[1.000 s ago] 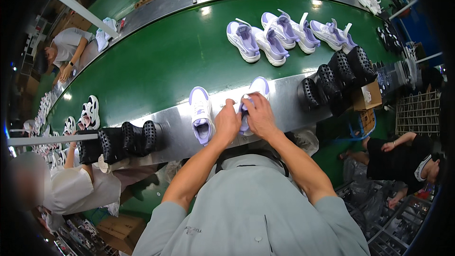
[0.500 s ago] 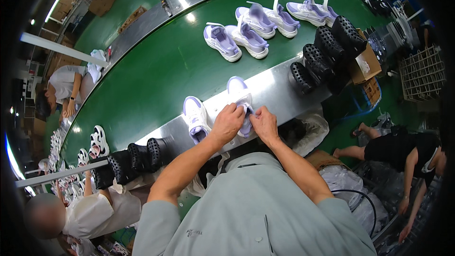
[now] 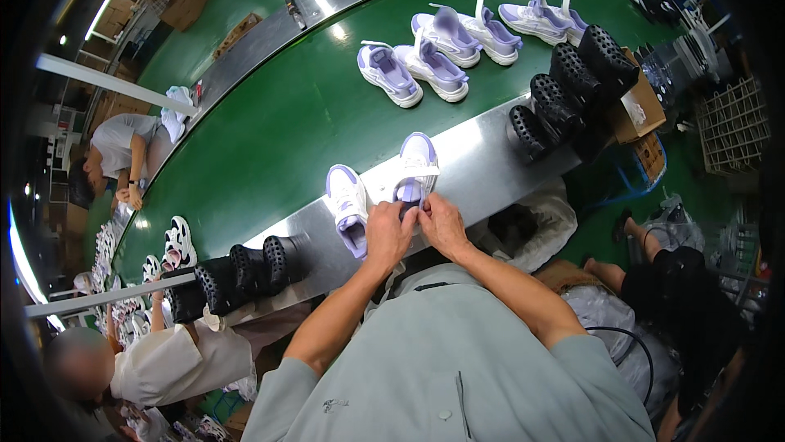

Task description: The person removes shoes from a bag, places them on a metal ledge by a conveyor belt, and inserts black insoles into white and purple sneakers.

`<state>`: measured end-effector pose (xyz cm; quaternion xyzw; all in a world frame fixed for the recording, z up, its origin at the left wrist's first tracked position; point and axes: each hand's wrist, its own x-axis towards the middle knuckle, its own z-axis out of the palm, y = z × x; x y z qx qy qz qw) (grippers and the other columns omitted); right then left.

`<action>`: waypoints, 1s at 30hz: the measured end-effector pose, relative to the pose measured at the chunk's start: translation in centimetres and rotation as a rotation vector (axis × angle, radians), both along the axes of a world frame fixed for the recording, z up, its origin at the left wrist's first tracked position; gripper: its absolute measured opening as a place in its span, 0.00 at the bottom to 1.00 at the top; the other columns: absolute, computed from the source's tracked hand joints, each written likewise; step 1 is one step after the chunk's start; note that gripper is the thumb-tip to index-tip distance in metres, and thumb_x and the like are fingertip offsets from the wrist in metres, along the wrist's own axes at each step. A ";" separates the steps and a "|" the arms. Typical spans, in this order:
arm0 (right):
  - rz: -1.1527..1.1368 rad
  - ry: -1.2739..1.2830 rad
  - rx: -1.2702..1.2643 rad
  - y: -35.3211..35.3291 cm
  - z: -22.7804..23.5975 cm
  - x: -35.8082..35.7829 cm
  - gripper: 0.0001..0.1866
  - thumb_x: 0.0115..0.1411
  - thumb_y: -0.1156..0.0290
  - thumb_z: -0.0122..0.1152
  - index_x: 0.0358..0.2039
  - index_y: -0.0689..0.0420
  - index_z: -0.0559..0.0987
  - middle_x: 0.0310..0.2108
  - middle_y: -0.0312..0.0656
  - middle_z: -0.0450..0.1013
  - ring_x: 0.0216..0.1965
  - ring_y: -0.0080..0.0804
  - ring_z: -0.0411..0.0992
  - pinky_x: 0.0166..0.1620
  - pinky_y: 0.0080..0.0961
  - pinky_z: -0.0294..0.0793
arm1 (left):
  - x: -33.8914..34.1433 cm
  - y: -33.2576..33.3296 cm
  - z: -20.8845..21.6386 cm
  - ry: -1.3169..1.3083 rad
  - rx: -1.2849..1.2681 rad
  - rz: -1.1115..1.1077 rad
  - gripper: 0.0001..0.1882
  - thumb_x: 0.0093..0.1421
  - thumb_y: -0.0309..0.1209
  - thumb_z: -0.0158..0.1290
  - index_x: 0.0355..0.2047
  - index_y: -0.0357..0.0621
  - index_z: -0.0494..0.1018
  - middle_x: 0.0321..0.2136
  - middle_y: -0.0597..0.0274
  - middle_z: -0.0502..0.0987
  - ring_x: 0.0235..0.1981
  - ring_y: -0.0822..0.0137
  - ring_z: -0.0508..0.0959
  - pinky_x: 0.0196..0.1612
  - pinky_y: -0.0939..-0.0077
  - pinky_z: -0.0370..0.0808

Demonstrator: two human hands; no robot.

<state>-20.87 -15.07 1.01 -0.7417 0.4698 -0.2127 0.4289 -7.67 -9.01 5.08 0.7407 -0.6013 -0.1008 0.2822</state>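
Note:
A white and lavender sneaker (image 3: 418,156) stands on the metal edge of the line in front of me, toe pointing away, with its white strap lying across the top. My left hand (image 3: 388,233) pinches the left side of its heel opening. At the right side of the opening, my right hand (image 3: 442,226) has its fingers closed on the collar. The fingertips of both hands almost meet, and the sneaker's heel is partly hidden behind them. Just left of it stands a matching sneaker (image 3: 347,203), touched by neither hand.
More lavender and white sneakers (image 3: 390,74) stand on the green belt (image 3: 270,139) ahead. Black studded shoe-shaped forms (image 3: 556,104) line the metal edge at right, others (image 3: 245,270) at left. Co-workers (image 3: 123,156) are at the left, and another person (image 3: 679,287) bends at the right.
Both hands have moved down to the sneaker's heel end. Its strap, covered before, now shows lying across the top.

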 end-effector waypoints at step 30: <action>-0.066 -0.399 0.874 -3.6 0.6 -0.3 0.10 0.63 0.67 0.61 0.28 0.58 0.77 0.22 0.31 0.68 0.19 0.15 0.59 0.18 0.14 0.56 | -0.8 0.0 -1.7 0.691 0.211 0.598 0.20 0.60 0.42 0.58 0.32 0.33 0.82 0.22 0.48 0.80 0.23 0.62 0.78 0.33 0.66 0.73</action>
